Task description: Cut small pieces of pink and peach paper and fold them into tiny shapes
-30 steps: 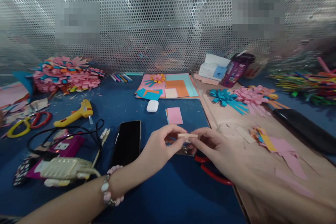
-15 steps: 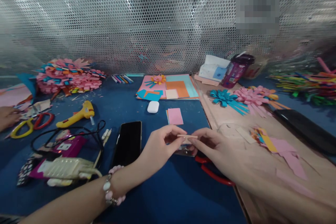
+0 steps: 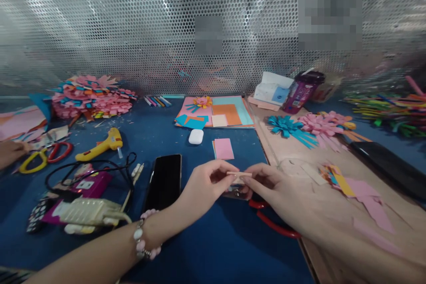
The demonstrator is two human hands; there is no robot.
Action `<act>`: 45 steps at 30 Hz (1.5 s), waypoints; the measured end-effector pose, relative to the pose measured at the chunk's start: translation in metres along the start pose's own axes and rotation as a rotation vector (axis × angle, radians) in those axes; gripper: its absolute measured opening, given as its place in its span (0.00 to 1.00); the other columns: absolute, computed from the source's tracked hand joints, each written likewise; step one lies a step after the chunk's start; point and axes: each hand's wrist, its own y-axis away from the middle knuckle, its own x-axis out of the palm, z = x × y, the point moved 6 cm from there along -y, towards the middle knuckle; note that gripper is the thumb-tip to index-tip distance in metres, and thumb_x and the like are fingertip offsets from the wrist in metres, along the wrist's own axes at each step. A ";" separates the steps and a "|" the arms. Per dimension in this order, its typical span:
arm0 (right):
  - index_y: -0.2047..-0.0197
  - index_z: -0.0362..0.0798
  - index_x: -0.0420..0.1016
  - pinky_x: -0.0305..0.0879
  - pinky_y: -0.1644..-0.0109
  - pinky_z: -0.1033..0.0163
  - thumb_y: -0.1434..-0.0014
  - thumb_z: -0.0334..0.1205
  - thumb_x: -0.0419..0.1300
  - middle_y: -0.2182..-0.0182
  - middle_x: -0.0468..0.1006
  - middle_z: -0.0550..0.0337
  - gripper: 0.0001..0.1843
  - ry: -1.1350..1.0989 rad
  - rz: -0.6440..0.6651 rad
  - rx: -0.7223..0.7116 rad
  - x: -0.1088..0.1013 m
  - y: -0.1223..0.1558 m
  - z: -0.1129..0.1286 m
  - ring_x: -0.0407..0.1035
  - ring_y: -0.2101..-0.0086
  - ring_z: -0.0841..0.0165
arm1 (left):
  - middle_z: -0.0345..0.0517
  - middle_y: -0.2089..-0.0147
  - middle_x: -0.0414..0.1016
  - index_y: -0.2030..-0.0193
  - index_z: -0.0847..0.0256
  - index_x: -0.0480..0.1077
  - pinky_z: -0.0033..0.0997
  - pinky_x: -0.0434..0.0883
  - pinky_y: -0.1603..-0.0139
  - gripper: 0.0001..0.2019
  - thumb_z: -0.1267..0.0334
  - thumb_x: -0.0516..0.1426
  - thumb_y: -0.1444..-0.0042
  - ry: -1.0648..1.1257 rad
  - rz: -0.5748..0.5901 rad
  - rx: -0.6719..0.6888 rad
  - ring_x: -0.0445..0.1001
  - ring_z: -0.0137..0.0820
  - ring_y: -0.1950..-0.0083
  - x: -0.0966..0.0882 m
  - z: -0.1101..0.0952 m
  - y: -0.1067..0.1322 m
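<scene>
Between both hands is a small folded piece of pale pink paper [image 3: 238,175], held level just above the blue table. My left hand [image 3: 210,183] pinches its left end between thumb and fingers. On the right end, my right hand [image 3: 270,186] has the same closed pinch. Red-handled scissors [image 3: 278,226] lie under my right hand, their blades mostly hidden. Just beyond the paper rests a small stack of coloured paper squares [image 3: 223,148], pink on top. A black phone [image 3: 163,182] lies beside my left forearm.
A yellow glue gun [image 3: 101,145], cables and a power strip [image 3: 89,212] crowd the left. Another person's hand [image 3: 11,153] is near more scissors [image 3: 35,161]. Paper flowers [image 3: 289,125] and a purple cup [image 3: 303,92] stand right. A white earbud case [image 3: 196,136] sits ahead.
The whole view has shifted slightly, so things appear a little further right. Both hands keep their pinch on the paper, with hardly any movement.
</scene>
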 end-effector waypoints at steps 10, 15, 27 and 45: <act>0.63 0.50 0.68 0.69 0.67 0.66 0.45 0.47 0.58 0.71 0.75 0.61 0.11 0.100 -0.072 -0.024 -0.001 0.003 -0.001 0.71 0.69 0.70 | 0.47 0.63 0.75 0.62 0.63 0.72 0.30 0.72 0.62 0.09 0.61 0.55 0.46 -0.060 0.015 0.029 0.74 0.30 0.63 0.001 0.003 0.000; 0.67 0.49 0.69 0.68 0.69 0.66 0.45 0.48 0.58 0.74 0.75 0.61 0.10 0.167 -0.067 -0.002 -0.003 0.002 -0.001 0.71 0.72 0.70 | 0.46 0.63 0.75 0.62 0.63 0.71 0.30 0.72 0.60 0.08 0.64 0.54 0.46 -0.072 0.032 0.035 0.74 0.30 0.62 0.003 0.004 0.001; 0.67 0.49 0.69 0.67 0.71 0.65 0.45 0.51 0.57 0.75 0.76 0.59 0.13 0.198 -0.085 0.025 -0.006 0.005 -0.004 0.71 0.74 0.69 | 0.46 0.66 0.74 0.65 0.63 0.69 0.30 0.71 0.63 0.06 0.63 0.55 0.47 -0.061 0.012 0.032 0.73 0.29 0.66 0.001 0.005 -0.002; 0.71 0.47 0.68 0.59 0.78 0.70 0.42 0.50 0.55 0.80 0.71 0.64 0.15 0.206 0.145 0.068 0.006 0.001 -0.002 0.63 0.81 0.77 | 0.44 0.66 0.76 0.66 0.62 0.72 0.28 0.69 0.63 0.06 0.63 0.56 0.47 -0.148 -0.033 0.040 0.73 0.29 0.65 -0.004 -0.007 0.001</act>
